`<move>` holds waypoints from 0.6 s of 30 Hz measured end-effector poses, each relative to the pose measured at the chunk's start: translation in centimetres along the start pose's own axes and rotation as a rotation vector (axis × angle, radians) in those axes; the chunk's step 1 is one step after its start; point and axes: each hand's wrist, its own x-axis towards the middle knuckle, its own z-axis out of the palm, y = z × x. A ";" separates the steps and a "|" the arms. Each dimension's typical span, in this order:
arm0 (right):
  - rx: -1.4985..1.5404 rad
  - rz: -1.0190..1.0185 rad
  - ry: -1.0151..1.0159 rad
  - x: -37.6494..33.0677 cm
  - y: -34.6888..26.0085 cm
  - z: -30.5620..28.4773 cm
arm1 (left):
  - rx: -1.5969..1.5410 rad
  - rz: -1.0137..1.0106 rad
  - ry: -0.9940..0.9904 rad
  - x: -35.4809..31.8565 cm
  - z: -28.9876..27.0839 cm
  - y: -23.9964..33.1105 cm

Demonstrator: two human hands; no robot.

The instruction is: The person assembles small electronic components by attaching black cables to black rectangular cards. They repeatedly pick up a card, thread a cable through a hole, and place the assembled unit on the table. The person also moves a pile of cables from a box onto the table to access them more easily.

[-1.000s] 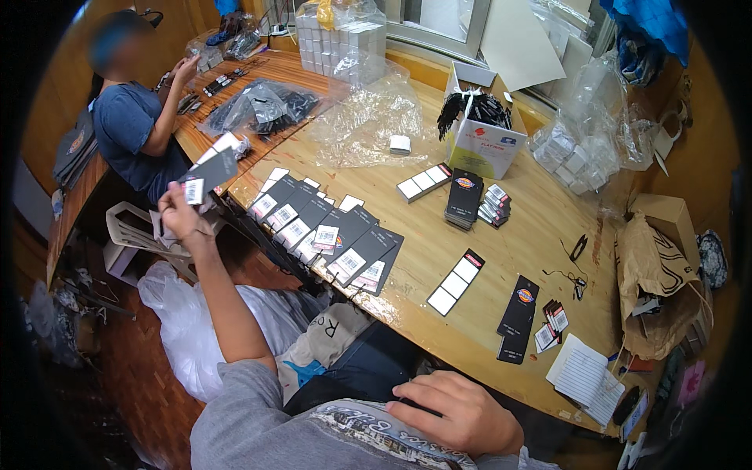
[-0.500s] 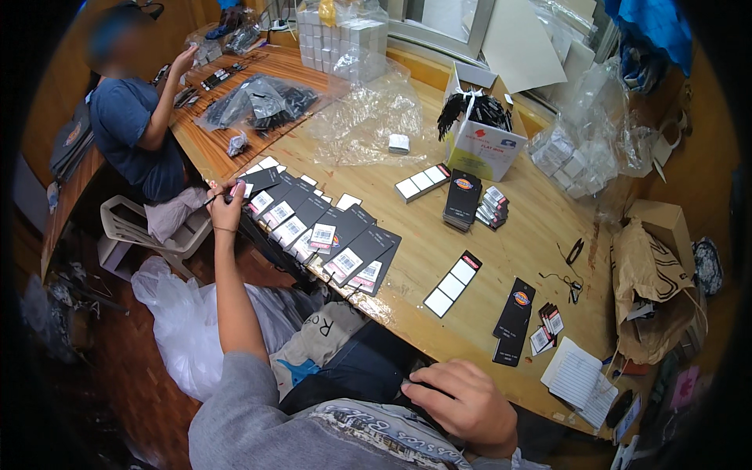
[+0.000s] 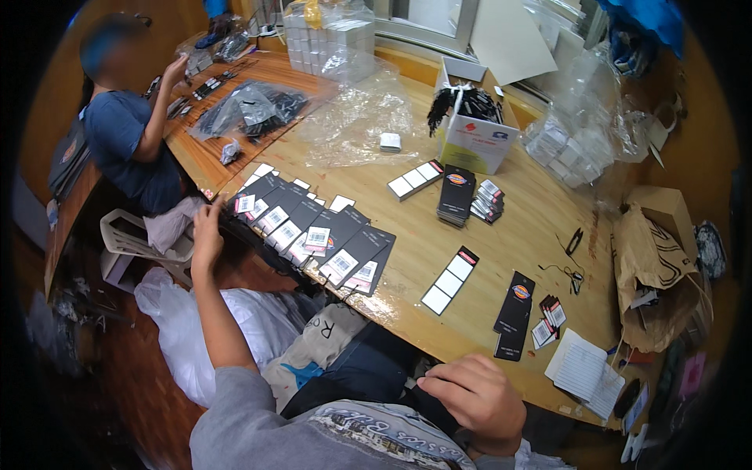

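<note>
At the left end of a fanned row of black hang tags (image 3: 345, 235) with white barcode stickers (image 3: 317, 238), my left hand (image 3: 207, 235) is raised with its fingers apart, just off the table edge. Nothing shows in it. The endmost tag (image 3: 244, 204) lies beside its fingertips. My right hand (image 3: 479, 395) is low in front of my body, before the table's front edge. Its fingers are curled together, and what they may hold is hidden. Beyond it lie a black card with three white labels (image 3: 450, 280) and two overlapping black tags (image 3: 514, 309).
A stack of black tags (image 3: 456, 196) stands near a white box (image 3: 479, 145) of black strings. Small barcode tags (image 3: 548, 321), a notebook (image 3: 580, 364) and a paper bag (image 3: 654, 274) are at the right. Another person (image 3: 125, 129) sits far left, near bagged black items (image 3: 254, 110).
My left hand has let go of the tag at the row's left end and drawn slightly left and down. My right hand has barely shifted. The view has tilted a little.
</note>
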 end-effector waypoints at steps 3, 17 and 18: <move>-0.016 0.038 0.056 -0.4 0.3 -0.3 | -0.247 0.201 0.153 0.9 0.4 1.1; -0.071 0.775 0.455 -4.4 9.0 -5.4 | -0.590 0.896 -0.439 0.0 -0.4 23.9; -0.068 0.852 0.358 -4.2 10.5 -5.8 | -0.554 1.018 -0.540 -0.4 0.3 25.7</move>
